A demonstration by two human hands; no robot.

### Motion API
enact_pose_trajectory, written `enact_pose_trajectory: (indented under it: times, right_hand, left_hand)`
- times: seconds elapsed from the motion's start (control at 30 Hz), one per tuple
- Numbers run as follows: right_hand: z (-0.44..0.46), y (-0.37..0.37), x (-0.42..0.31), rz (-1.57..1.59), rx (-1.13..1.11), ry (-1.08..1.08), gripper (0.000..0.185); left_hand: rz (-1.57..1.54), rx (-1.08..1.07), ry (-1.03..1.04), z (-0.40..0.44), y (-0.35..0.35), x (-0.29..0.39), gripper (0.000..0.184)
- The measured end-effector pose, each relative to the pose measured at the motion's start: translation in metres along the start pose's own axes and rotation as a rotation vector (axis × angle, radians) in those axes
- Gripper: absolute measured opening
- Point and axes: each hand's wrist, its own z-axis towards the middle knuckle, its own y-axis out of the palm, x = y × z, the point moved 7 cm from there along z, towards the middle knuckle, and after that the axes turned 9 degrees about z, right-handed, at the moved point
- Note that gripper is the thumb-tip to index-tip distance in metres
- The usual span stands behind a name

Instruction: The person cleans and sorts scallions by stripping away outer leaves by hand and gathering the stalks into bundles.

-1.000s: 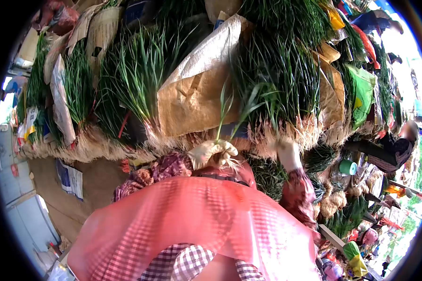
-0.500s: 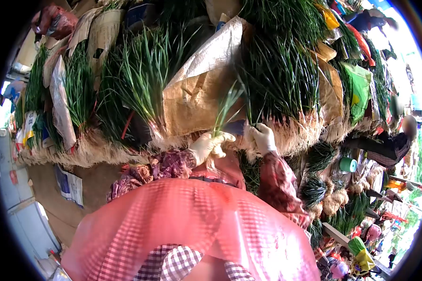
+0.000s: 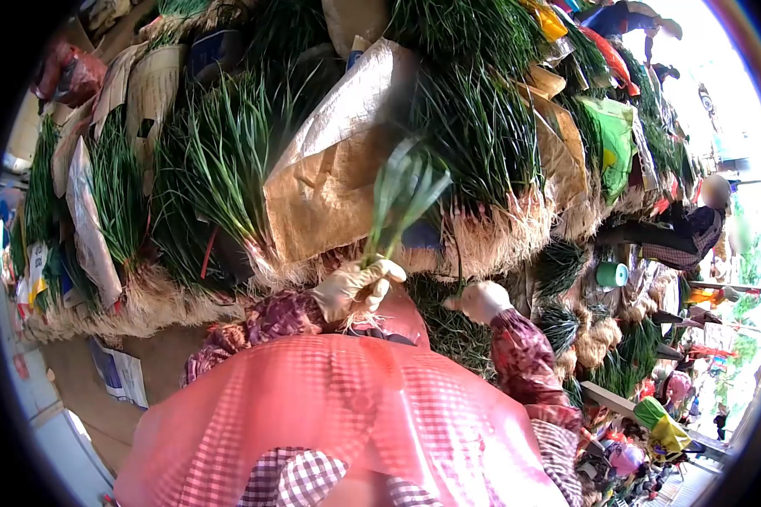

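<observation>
My left hand [image 3: 359, 289], in a pale glove, is closed around a small bunch of scallion-like plants [image 3: 404, 198]. Their green leaves point up and away, and thin roots hang below the fist. To the right, my gloved right hand [image 3: 482, 302] has its fingers drawn together. A thin dark green leaf [image 3: 459, 258] rises from its fingertips and seems pinched there. Beneath that hand lies a heap of loose green leaves [image 3: 457, 334]. Just beyond both hands stands a long row of similar plants [image 3: 482, 127], with pale, matted roots [image 3: 499, 237] facing me.
A tan and white woven sack [image 3: 330, 169] lies over part of the row. A pinkish plastic apron [image 3: 338, 406] covers my lap. Rooted bundles [image 3: 558, 325] and a green tub [image 3: 611, 274] lie to the right. Another person [image 3: 693, 232] is at the far right.
My right hand has moved down towards the loose leaves, with the thin leaf at its fingertips. My left hand and its bunch have shifted slightly left and down, and the view has shifted too.
</observation>
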Motion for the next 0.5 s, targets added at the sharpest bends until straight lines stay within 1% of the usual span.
enact_pose_trajectory:
  times: [0.03, 0.07, 0.1, 0.13, 0.17, 0.2, 0.23, 0.3, 0.33, 0.37, 0.43, 0.47, 0.5]
  right_hand:
    - [-0.011, 0.000, 0.000, -0.104, -0.144, 0.002, 0.042]
    - [-0.001, -0.024, 0.015, -0.142, 0.068, 0.144, 0.041]
    - [0.010, -0.055, 0.030, -0.178, 0.276, 0.286, 0.041]
    - [0.029, -0.078, 0.044, -0.060, 0.628, 0.180, 0.037]
    - [0.047, -0.095, 0.051, -0.024, 0.714, 0.157, 0.032]
    - [0.064, -0.112, 0.057, 0.011, 0.799, 0.129, 0.028]
    - [0.076, -0.116, 0.058, -0.039, 0.618, 0.189, 0.025]
    - [0.076, -0.122, 0.058, 0.210, 0.755, -0.056, 0.024]
    - [0.075, -0.122, 0.057, 0.331, 0.805, -0.186, 0.024]
    - [0.051, -0.136, 0.037, 0.606, 0.746, -0.185, 0.021]
    - [0.051, -0.106, 0.050, 1.477, 0.838, -0.067, 0.014]
    - [0.052, -0.100, 0.032, 1.527, 0.667, -0.041, 0.014]
    - [0.056, -0.098, 0.005, 1.394, 0.606, -0.046, 0.017]
  left_hand:
    - [-0.054, 0.034, 0.050, -0.002, 0.003, 0.005, 0.029]
    - [0.068, 0.057, 0.075, 0.000, 0.001, 0.009, 0.028]
    - [0.046, 0.058, 0.098, 0.006, -0.002, 0.008, 0.025]
    - [0.020, 0.063, 0.119, 0.013, -0.010, 0.002, 0.023]
    - [-0.004, 0.068, 0.143, 0.020, -0.017, -0.004, 0.021]
    - [-0.050, -0.012, 0.150, 0.024, -0.018, -0.007, 0.015]
    - [-0.095, -0.033, 0.176, 0.021, -0.016, -0.005, 0.014]
    - [-0.183, -0.074, 0.236, 0.015, -0.011, 0.007, 0.012]
    - [-0.210, -0.047, 0.246, 0.009, -0.013, 0.011, 0.014]
    - [-0.226, -0.008, 0.198, 0.006, -0.022, 0.011, 0.014]
    - [-0.271, 0.161, 0.289, 0.009, -0.045, 0.007, 0.016]
    - [-0.246, 0.229, 0.280, 0.006, -0.049, 0.006, 0.019]
    - [-0.223, 0.254, 0.264, 0.006, -0.052, 0.004, 0.022]
